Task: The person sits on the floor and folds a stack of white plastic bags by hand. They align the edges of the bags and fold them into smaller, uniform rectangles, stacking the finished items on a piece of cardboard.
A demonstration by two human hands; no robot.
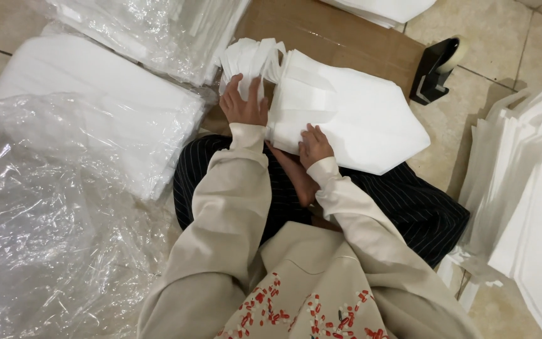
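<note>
- A sheet of crumpled clear plastic wrap [39, 251] is lying across the floor at the near left, catching the light in wrinkles.
- Farther back on the left, a flat stack of white fabric bags [95, 94] is sitting half inside that wrap, and a second plastic-covered bundle [152, 31] is lying at the far edge beside it.
- The left hand [244, 103] is resting palm down, fingers spread and slightly curled, on the bunched white handle loops [252, 56] of the bags; it is pressing on them rather than closing around them.
- A sheet of brown cardboard [340, 34] is lying on the tiled floor [484, 37] under the work, running toward the far side.
- The stack of white non-woven bags [359, 119] is lying just beyond the person's knees, in the middle of the scene, partly on the cardboard and partly over the dark pinstriped trousers [409, 207].
- The right hand [314, 145] is lying flat on the near edge of this stack, fingers loosely bent, touching the top bag; whether it is pinching a layer cannot be told.
- A black tape dispenser [437, 69] is standing on the tiles at the far right, just past the cardboard's corner.
- More white bags [528, 201] are lying fanned out in a pile along the right edge.
</note>
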